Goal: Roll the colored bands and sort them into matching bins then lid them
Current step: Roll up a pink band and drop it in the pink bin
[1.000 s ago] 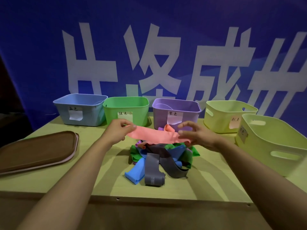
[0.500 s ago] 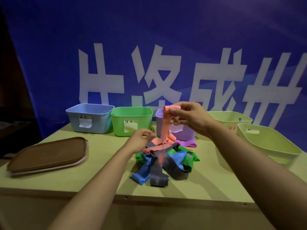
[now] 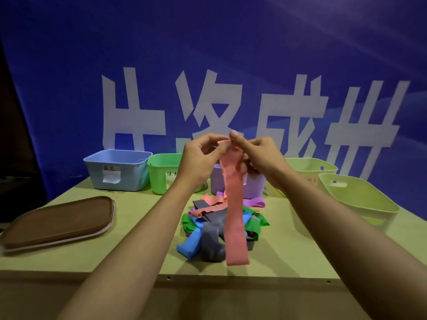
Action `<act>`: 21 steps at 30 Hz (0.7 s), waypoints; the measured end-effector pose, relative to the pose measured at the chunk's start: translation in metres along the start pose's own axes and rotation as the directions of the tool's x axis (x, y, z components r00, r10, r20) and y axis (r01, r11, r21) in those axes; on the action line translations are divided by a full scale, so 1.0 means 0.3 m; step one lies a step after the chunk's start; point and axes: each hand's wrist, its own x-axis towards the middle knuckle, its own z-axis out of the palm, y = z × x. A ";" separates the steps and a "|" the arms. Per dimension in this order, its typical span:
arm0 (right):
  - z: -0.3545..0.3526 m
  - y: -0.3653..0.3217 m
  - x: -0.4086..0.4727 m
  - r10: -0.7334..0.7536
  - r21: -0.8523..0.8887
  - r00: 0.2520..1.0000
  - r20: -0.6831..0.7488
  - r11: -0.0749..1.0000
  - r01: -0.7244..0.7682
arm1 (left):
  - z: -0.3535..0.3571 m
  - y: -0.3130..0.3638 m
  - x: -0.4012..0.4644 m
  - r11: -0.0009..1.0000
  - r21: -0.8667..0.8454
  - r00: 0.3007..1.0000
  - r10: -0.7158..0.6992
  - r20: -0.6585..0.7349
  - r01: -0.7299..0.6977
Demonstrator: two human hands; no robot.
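A long salmon-pink band [image 3: 233, 211] hangs straight down in front of me. My left hand [image 3: 200, 158] and my right hand [image 3: 256, 155] both pinch its top end, raised above the table. Below lies a tangled pile of bands [image 3: 215, 227] in blue, grey, green, purple and pink. Along the back stand a blue bin [image 3: 115, 169], a green bin [image 3: 161, 172], a purple bin [image 3: 254, 188] partly hidden behind the band, and two yellow-green bins [image 3: 309, 167] [image 3: 360, 199].
A stack of brown lids [image 3: 57, 220] lies at the table's left. The pale wooden table [image 3: 138, 257] has its front edge close to me. A blue banner with white characters [image 3: 231, 65] hangs behind the bins.
My left hand rose from the pile to join my right hand at the band's top end. The band now hangs higher, clear of the pile.
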 end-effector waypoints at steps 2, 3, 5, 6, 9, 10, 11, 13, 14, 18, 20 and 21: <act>0.003 0.046 0.011 0.015 -0.050 1.000 -0.013 0.999 -0.016 | 0.007 -0.038 -0.006 0.999 -0.009 0.999 -0.045 -0.019 0.045; 0.004 0.066 0.017 0.000 -0.069 0.999 -0.033 0.998 -0.002 | 0.011 -0.053 -0.010 0.998 0.000 0.997 -0.067 -0.027 0.067; 0.005 0.096 0.022 -0.074 -0.080 0.995 -0.062 0.994 0.069 | 0.020 -0.073 -0.018 0.994 0.027 0.994 -0.101 -0.027 0.102; 0.004 0.107 0.020 -0.123 -0.070 0.991 -0.052 0.990 0.119 | 0.024 -0.078 -0.021 0.992 0.036 0.993 -0.116 -0.025 0.117; -0.002 0.124 0.012 -0.223 0.016 0.975 -0.019 0.975 0.223 | 0.031 -0.067 -0.024 0.989 0.043 0.989 -0.143 -0.024 0.144; -0.005 0.124 0.006 -0.234 0.054 0.972 -0.017 0.971 0.234 | 0.033 -0.057 -0.023 0.988 0.040 0.988 -0.151 -0.027 0.152; -0.008 0.121 0.001 -0.243 0.086 0.970 -0.019 0.966 0.243 | 0.034 -0.048 -0.022 0.987 0.039 0.988 -0.153 -0.032 0.154; -0.009 0.111 -0.008 -0.259 0.131 0.965 -0.044 0.956 0.262 | 0.040 -0.027 -0.024 0.989 0.033 0.989 -0.144 -0.031 0.145; -0.010 0.104 -0.011 -0.269 0.146 0.961 -0.061 0.950 0.275 | 0.043 -0.017 -0.027 0.990 0.024 0.990 -0.141 -0.029 0.141; -0.018 0.079 -0.004 -0.327 0.164 0.941 -0.085 0.927 0.337 | 0.047 0.006 -0.027 0.991 0.024 0.990 -0.129 -0.050 0.130; -0.014 0.086 0.011 -0.330 0.188 0.940 -0.086 0.921 0.341 | 0.046 -0.001 -0.019 0.991 0.020 0.990 -0.132 -0.056 0.133; -0.009 0.098 0.021 -0.320 0.204 0.944 -0.086 0.921 0.331 | 0.044 -0.012 -0.012 0.990 0.018 0.989 -0.138 -0.058 0.139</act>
